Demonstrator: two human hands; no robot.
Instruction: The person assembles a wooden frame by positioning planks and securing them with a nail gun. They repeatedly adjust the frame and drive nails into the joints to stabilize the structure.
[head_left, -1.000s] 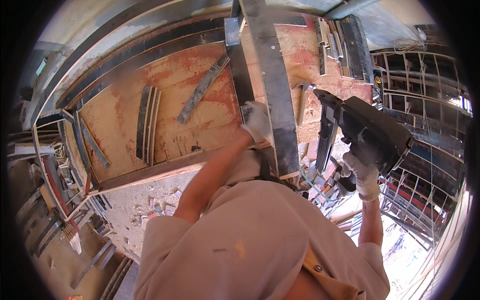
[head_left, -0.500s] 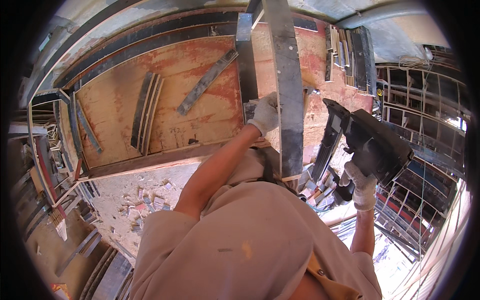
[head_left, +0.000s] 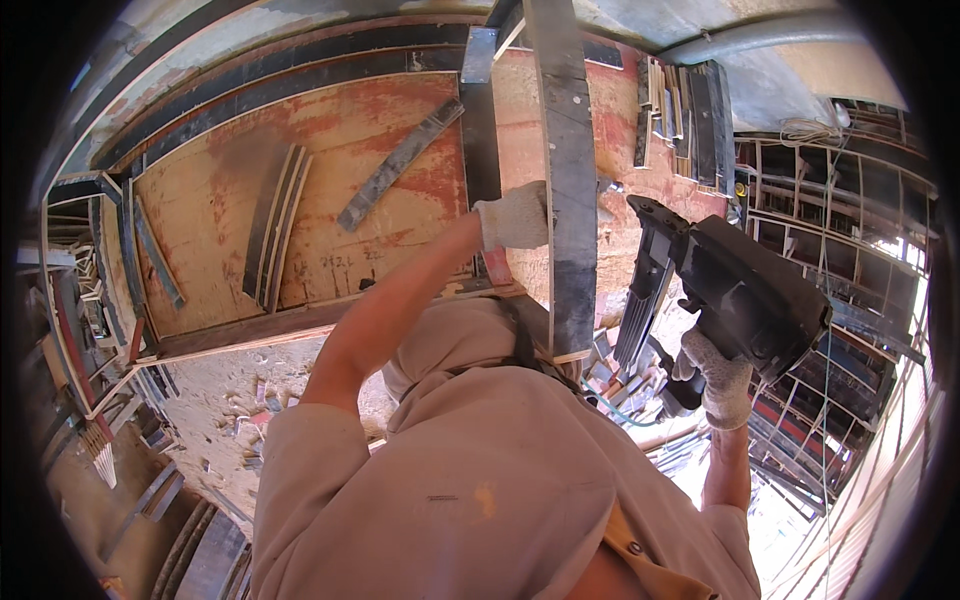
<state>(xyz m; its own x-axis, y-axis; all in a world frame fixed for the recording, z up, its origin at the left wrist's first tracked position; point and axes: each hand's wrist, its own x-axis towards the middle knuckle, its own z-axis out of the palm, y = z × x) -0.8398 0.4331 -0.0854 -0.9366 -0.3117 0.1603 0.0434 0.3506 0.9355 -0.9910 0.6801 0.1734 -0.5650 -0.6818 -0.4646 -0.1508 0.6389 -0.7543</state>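
Observation:
My right hand (head_left: 716, 378), in a pale knitted glove, is closed around the handle of a black nail gun (head_left: 745, 290). Its long narrow magazine (head_left: 645, 290) stands out at the left of the body. My left hand (head_left: 515, 216), gloved too, reaches to the left edge of a long dark board (head_left: 573, 200) that runs away from me. Its fingers are hidden there, so their grip cannot be made out. Just below the left wrist a small reddish piece (head_left: 497, 265) shows. A dark crosswise board (head_left: 481, 140) lies beyond that hand.
A worn wooden tabletop (head_left: 400, 90) carries loose strips (head_left: 275, 230) and a slanted dark batten (head_left: 400, 165). Stacked wood strips (head_left: 690, 120) stand at its far right. Dark framed panels (head_left: 840, 240) fill the right side. Wood scraps (head_left: 265, 405) litter the floor at left.
My left hand has turned and slid against the long board's edge; the small block beside its fingers is out of sight. The whole view has shifted slightly, while the nail gun stays in my right hand.

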